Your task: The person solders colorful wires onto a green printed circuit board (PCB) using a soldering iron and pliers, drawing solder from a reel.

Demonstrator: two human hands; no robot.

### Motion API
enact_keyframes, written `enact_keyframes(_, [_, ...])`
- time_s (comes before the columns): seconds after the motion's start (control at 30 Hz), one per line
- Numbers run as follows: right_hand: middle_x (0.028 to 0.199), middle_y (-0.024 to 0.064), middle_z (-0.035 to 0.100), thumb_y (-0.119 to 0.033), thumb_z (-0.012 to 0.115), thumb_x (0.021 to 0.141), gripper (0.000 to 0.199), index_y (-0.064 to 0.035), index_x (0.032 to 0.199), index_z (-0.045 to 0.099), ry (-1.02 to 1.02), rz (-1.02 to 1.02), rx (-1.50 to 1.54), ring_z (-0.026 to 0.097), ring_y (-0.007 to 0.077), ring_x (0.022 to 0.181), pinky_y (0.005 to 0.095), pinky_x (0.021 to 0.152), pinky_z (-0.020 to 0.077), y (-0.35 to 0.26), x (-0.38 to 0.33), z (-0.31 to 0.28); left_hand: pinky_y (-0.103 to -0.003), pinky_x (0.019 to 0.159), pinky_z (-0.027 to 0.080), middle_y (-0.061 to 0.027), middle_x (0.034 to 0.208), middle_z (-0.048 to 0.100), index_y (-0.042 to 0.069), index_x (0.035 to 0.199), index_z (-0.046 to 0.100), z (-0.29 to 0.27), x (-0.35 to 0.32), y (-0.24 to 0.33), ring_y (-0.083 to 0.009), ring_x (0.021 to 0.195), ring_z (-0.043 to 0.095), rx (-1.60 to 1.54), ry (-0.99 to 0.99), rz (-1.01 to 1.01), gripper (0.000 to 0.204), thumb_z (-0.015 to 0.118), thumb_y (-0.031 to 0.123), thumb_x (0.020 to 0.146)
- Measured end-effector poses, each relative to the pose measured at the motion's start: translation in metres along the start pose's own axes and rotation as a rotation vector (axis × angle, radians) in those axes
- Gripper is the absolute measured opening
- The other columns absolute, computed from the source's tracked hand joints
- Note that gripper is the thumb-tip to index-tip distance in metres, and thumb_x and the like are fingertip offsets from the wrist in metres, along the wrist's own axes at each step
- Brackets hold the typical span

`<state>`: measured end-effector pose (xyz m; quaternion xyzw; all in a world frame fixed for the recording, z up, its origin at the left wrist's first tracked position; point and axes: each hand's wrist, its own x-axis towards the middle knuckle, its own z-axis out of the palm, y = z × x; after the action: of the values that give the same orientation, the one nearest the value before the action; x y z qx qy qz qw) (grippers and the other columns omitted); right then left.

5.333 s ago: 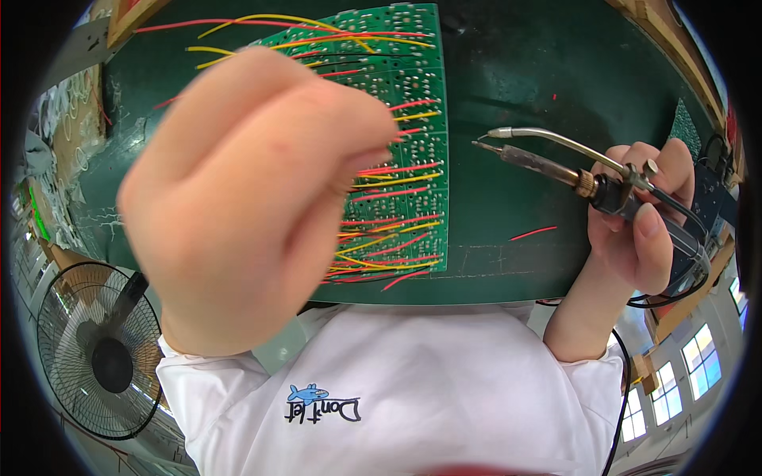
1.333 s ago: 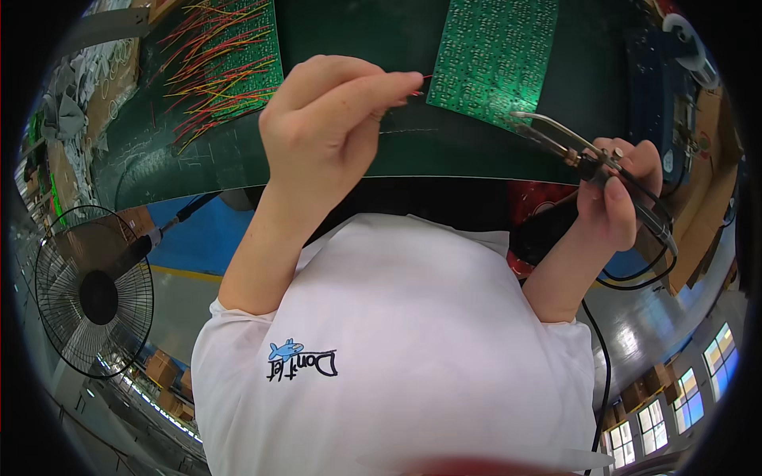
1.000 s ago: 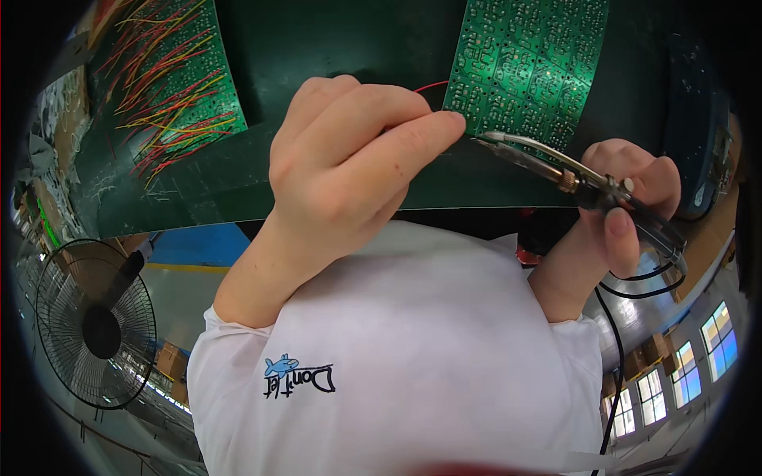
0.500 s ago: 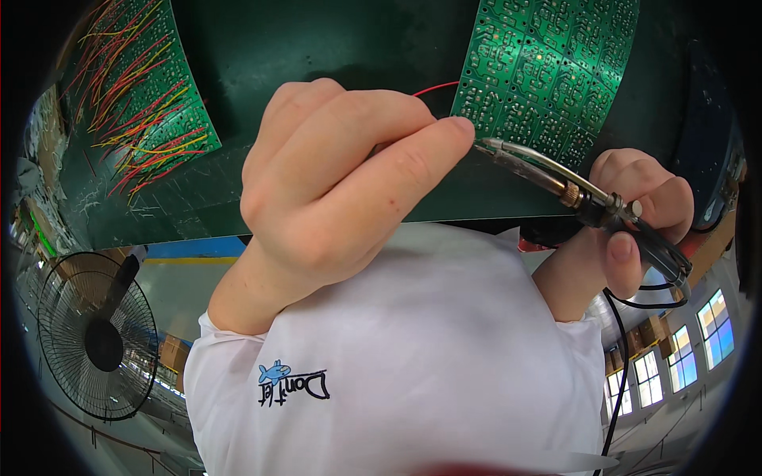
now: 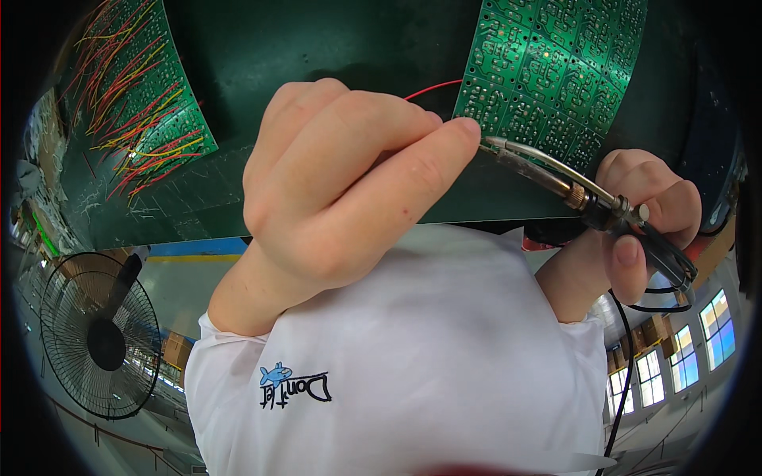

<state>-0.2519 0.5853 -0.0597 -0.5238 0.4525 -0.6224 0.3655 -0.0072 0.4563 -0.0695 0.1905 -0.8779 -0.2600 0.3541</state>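
Note:
Between thumb and forefinger, my left hand (image 5: 341, 190) is closed in a pinch, with a red wire (image 5: 432, 88) running from behind its fingers to the left edge of a green circuit board (image 5: 548, 67). The pinched wire end is hidden by the fingers. My right hand (image 5: 652, 194) grips a soldering iron (image 5: 548, 176) with a thin curved metal feed tube (image 5: 544, 155) along its top. The iron's tip points left and sits right by my left thumb tip, at the board's near left corner. Solder joints cover the board's upper face.
Another green board (image 5: 186, 119) with many red and yellow wires (image 5: 131, 119) lies at the left of the dark green bench (image 5: 262, 40). A black cord (image 5: 627, 357) hangs from the iron. A black fan (image 5: 103, 341) stands at the lower left, and a dark object (image 5: 706, 151) at the right.
Both hands and the iron have shifted very slightly to the right, keeping the same grips. The red wire shows a little more length beside my left fingers.

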Motion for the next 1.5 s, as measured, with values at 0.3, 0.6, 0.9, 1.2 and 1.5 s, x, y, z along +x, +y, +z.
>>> enact_keyframes(0.3, [0.065,0.0046,0.051,-0.015,0.071,0.073,0.03,-0.0114,0.083,0.043,0.008,0.007,-0.025,0.041,0.0113,0.049,0.0254,0.046,0.0295,-0.001,0.001,0.001,-0.025,0.051,0.039,-0.0048,0.082,0.064,0.005,0.095,0.079,0.0,0.0,0.0,-0.0157,0.065,0.053,0.012,0.012,0.013,0.042,0.068,-0.009,0.057])
enact_keyframes(0.6, [0.064,0.009,0.054,-0.016,0.077,0.075,0.033,-0.0062,0.083,0.046,0.021,-0.034,0.031,0.038,0.0102,0.044,0.0248,0.04,0.0252,0.001,0.004,0.001,-0.025,0.05,0.038,-0.0049,0.082,0.065,0.005,0.094,0.079,-0.001,0.0,0.001,-0.0152,0.064,0.052,0.021,-0.007,-0.001,0.041,0.067,-0.009,0.057])
enact_keyframes(0.9, [0.066,0.0054,0.05,-0.018,0.069,0.077,0.028,-0.0105,0.089,0.045,-0.045,0.022,0.032,0.042,0.0121,0.051,0.0287,0.048,0.0283,-0.004,0.002,-0.008,-0.024,0.05,0.039,-0.005,0.08,0.065,0.004,0.092,0.079,0.001,0.0,-0.005,-0.0151,0.063,0.053,0.012,0.006,0.039,0.039,0.068,-0.011,0.058])
enact_keyframes(1.2, [0.07,0.0076,0.052,-0.016,0.066,0.08,0.025,-0.0101,0.09,0.044,-0.059,0.017,0.022,0.047,0.0134,0.057,0.0284,0.052,0.0333,-0.003,-0.001,-0.012,-0.023,0.051,0.043,-0.005,0.081,0.066,0.004,0.091,0.078,0.005,0.0,-0.005,-0.0135,0.063,0.056,0.013,0.053,0.06,0.033,0.073,-0.014,0.063])
enact_keyframes(1.5, [0.069,0.007,0.051,-0.013,0.067,0.077,0.026,-0.0096,0.089,0.045,-0.073,0.01,-0.038,0.043,0.0123,0.055,0.0264,0.051,0.033,-0.004,-0.001,-0.008,-0.022,0.051,0.044,-0.0053,0.081,0.066,0.004,0.09,0.078,0.002,0.003,-0.004,-0.0135,0.064,0.057,0.035,0.04,0.087,0.033,0.072,-0.015,0.063])
